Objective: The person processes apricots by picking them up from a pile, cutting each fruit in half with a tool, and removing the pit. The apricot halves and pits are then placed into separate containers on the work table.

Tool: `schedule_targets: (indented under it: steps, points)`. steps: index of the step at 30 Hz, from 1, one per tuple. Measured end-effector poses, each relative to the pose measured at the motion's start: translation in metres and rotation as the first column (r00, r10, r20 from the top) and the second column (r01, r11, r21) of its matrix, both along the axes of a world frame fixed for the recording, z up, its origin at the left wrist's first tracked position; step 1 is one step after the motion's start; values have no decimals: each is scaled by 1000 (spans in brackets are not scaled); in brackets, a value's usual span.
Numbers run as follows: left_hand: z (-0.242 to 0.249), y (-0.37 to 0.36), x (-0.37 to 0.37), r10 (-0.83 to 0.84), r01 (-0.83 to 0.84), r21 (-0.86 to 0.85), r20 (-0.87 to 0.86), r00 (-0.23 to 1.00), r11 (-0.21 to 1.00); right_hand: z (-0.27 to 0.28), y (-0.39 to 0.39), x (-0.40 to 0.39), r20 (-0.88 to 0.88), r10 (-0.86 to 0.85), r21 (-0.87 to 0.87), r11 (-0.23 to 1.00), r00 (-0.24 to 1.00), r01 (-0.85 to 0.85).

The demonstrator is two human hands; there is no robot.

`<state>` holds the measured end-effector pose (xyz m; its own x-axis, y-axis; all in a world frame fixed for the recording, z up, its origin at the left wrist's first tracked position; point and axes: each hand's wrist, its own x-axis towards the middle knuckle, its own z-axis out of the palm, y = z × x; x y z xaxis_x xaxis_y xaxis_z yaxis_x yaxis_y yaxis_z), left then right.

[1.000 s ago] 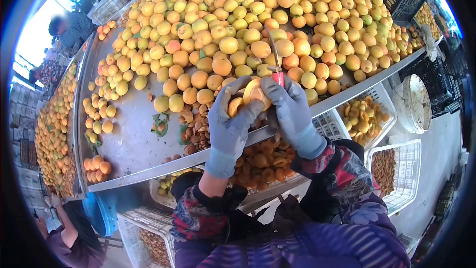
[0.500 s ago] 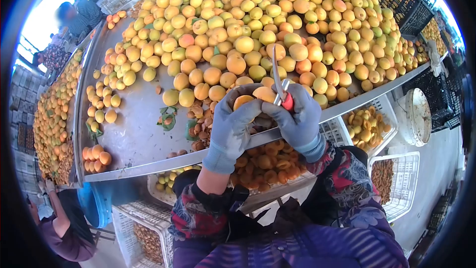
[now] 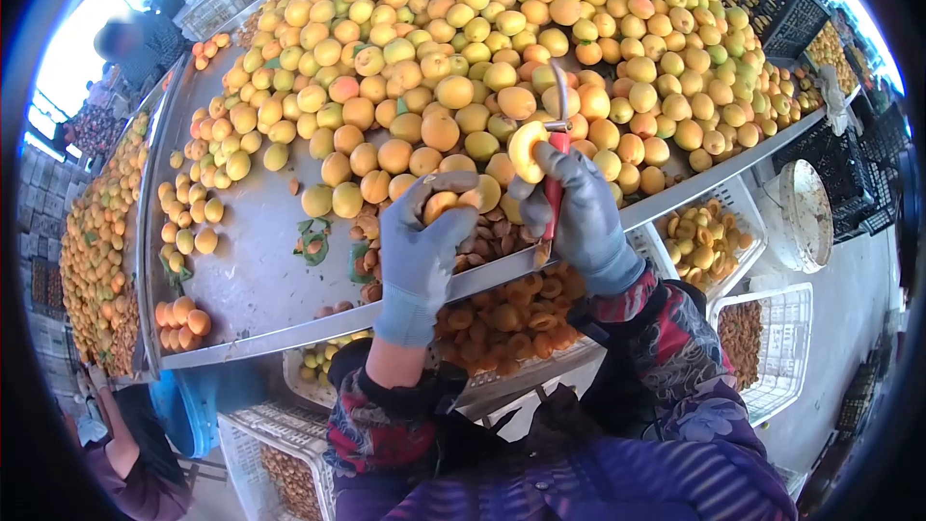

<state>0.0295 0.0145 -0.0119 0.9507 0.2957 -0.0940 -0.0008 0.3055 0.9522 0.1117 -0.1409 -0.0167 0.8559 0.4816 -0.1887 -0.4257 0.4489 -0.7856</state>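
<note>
My left hand point(image 3: 424, 236), in a grey-blue glove, has its fingers curled around an apricot half point(image 3: 441, 205). My right hand point(image 3: 582, 212), gloved alike, grips a red-handled knife point(image 3: 554, 195) with a thin curved blade pointing up and away from me. Between that hand's fingers and the tool is another apricot half point(image 3: 527, 151), its hollow cut face showing. The two hands are apart, above the near edge of the metal table point(image 3: 260, 260). Loose apricot stones point(image 3: 490, 243) lie on the tabletop between them. Whole apricots point(image 3: 453, 92) are heaped just beyond.
Below the edge, a crate of apricot halves point(image 3: 506, 323) sits in front of me. On the right are another crate of halves point(image 3: 709, 241), a white bucket point(image 3: 805, 222) and a crate of stones point(image 3: 786, 347). A co-worker's arm point(image 3: 116, 425) shows at lower left.
My hands have moved apart. The right hand has lifted with the knife and now carries an apricot half; the left keeps its own piece. The view has shifted slightly.
</note>
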Motion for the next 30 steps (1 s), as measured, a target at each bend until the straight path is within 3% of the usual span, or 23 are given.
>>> schedule_targets:
  steps: [1,2,3,4,5,7,8,10,11,12,13,14,15,17,18,19,22,24,25,28,30]
  points:
    - [-2,1,2,-9,9,-4,1,1000,1000,-5,-3,3,1,-9,-4,1000,1000,9]
    - [-5,1,5,96,-162,461,164,982,873,-11,-8,6,-64,121,281,955,991,-98]
    - [-7,1,7,105,-354,780,352,930,516,-15,-10,7,-87,261,554,815,961,-171]
    - [-2,-1,4,129,-317,740,301,945,593,-16,-12,7,-130,270,584,798,954,-146]
    - [1,-3,4,128,-316,739,302,945,595,-15,-12,7,-129,268,583,800,955,-145]
    - [4,-4,5,95,-206,510,236,967,835,-13,-12,6,-94,373,715,670,923,-198]
    - [7,-6,4,95,-204,508,231,968,837,-12,-13,4,-99,372,714,673,923,-195]
    - [12,-10,3,14,-39,165,151,988,986,-9,-13,2,-134,411,714,671,902,-200]
    - [11,-9,3,18,-43,166,151,988,985,-9,-14,2,-134,415,715,669,900,-202]
    - [9,-7,3,-37,53,-100,151,988,994,-10,-16,0,-76,415,601,745,907,-290]
    - [7,-4,4,-85,141,-354,170,982,924,-11,-18,1,-12,427,471,800,904,-372]
    - [0,0,7,-114,216,-499,227,967,839,0,-22,2,58,537,337,783,842,-522]
    - [-1,4,8,-102,201,-491,221,970,848,18,-30,-3,24,581,147,803,813,-578]
    - [-2,7,9,-17,190,-694,248,969,694,30,-32,-12,65,588,-296,783,806,-547]
    - [-9,9,8,-13,217,-600,325,945,770,49,-37,-18,-56,602,-403,717,797,-569]
    - [-10,12,7,-7,211,-599,324,946,773,44,-35,-12,-78,728,-473,575,682,-668]
    - [-9,12,10,-44,222,-528,328,943,820,47,-40,-9,-50,750,-556,528,660,-642]
    - [-7,10,7,-24,165,-505,274,961,847,40,-47,-5,46,653,-486,676,756,-555]
    - [-7,8,5,-4,110,-479,217,976,871,37,-46,-4,45,655,-486,674,754,-556]
    - [-14,9,2,64,-12,-470,94,994,883,28,-38,-7,122,383,-357,878,916,-319]
    - [-22,8,2,31,26,-465,115,993,885,30,-24,-14,164,313,-322,913,936,-249]
